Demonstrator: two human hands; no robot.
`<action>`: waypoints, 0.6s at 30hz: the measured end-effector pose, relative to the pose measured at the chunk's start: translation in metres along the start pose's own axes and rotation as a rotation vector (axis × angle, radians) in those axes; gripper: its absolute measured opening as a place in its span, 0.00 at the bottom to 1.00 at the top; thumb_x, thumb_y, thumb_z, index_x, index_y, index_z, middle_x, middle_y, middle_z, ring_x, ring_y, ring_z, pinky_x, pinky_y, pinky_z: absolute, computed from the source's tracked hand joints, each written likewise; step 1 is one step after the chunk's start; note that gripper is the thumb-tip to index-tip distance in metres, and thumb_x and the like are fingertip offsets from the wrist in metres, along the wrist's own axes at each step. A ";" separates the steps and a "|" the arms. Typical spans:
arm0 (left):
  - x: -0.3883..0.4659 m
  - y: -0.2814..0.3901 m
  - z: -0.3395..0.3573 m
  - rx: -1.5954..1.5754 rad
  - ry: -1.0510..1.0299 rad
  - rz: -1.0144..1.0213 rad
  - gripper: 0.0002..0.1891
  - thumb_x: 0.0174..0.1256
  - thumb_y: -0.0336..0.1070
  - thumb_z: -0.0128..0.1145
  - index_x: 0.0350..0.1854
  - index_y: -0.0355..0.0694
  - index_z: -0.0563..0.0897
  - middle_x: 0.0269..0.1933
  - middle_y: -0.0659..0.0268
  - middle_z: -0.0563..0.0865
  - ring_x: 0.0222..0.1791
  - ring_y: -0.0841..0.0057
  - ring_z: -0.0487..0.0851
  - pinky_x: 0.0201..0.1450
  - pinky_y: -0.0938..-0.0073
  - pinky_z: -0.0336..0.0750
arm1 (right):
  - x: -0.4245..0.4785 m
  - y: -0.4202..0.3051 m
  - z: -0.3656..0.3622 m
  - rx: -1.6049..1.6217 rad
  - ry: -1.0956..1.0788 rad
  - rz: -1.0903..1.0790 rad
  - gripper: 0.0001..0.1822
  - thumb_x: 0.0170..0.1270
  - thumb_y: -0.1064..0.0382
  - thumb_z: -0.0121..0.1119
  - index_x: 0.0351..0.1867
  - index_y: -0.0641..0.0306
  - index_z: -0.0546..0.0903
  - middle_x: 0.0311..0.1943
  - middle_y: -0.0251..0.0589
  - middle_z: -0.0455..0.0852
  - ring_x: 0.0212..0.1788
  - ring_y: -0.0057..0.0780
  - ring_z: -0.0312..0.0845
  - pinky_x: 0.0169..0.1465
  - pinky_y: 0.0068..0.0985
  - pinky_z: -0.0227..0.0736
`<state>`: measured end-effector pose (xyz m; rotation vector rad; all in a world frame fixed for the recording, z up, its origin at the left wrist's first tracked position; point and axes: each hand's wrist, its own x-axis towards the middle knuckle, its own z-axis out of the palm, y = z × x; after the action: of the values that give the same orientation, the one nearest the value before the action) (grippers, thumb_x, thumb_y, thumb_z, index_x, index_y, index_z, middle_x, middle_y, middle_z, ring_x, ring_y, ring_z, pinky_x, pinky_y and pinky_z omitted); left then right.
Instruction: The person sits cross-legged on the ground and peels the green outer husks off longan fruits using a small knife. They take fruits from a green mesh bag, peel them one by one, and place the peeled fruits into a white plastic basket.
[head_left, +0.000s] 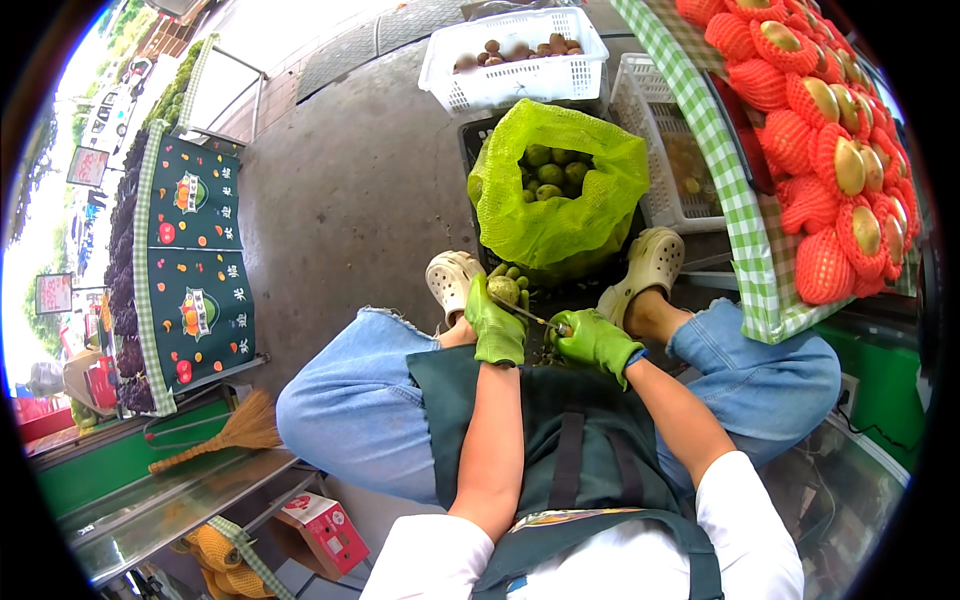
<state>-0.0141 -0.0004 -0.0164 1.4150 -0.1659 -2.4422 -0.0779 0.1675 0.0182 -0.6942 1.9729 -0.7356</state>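
Observation:
My left hand (496, 322), in a lime-green glove, holds a round green fruit (503, 289) that looks like a walnut in its husk. Its pale, rough surface faces up between the thumb and fingers. In my gloved right hand (596, 339) is the handle of a slim metal-bladed tool (529, 313), apparently a knife. The blade slants up to the left, its tip at the fruit. Just beyond my hands stands a yellow-green mesh bag (559, 232), its mouth folded wide around several more green fruits (551, 175).
Behind the bag sits a white plastic crate (517, 94) of brown nuts (559, 45). Another white crate (660, 142) is beside it. At right, a checked-cloth stand (757, 292) bears fruit in red foam nets (806, 142). A straw broom (244, 424) lies at lower left.

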 end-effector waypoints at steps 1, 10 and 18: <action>-0.002 -0.001 0.002 0.030 -0.015 -0.063 0.28 0.74 0.61 0.45 0.52 0.38 0.79 0.42 0.60 0.87 0.33 0.67 0.85 0.33 0.67 0.80 | 0.001 0.006 -0.001 -0.015 0.012 -0.002 0.18 0.60 0.58 0.54 0.47 0.61 0.87 0.37 0.59 0.87 0.44 0.56 0.84 0.49 0.44 0.76; -0.008 -0.026 0.008 0.154 0.019 -0.007 0.31 0.73 0.63 0.41 0.43 0.34 0.81 0.34 0.56 0.86 0.28 0.65 0.84 0.29 0.70 0.78 | 0.005 0.006 0.015 0.168 0.111 0.074 0.12 0.60 0.63 0.52 0.38 0.63 0.85 0.28 0.57 0.86 0.32 0.52 0.85 0.37 0.42 0.77; -0.003 -0.027 -0.004 0.029 0.070 0.006 0.28 0.72 0.61 0.42 0.46 0.37 0.81 0.38 0.58 0.86 0.33 0.66 0.86 0.33 0.71 0.84 | 0.005 0.002 0.039 0.146 0.174 0.141 0.12 0.60 0.58 0.56 0.38 0.60 0.86 0.27 0.56 0.87 0.34 0.55 0.85 0.41 0.46 0.78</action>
<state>-0.0152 0.0266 -0.0229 1.5076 -0.1902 -2.3908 -0.0460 0.1564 -0.0028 -0.4113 2.0761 -0.8677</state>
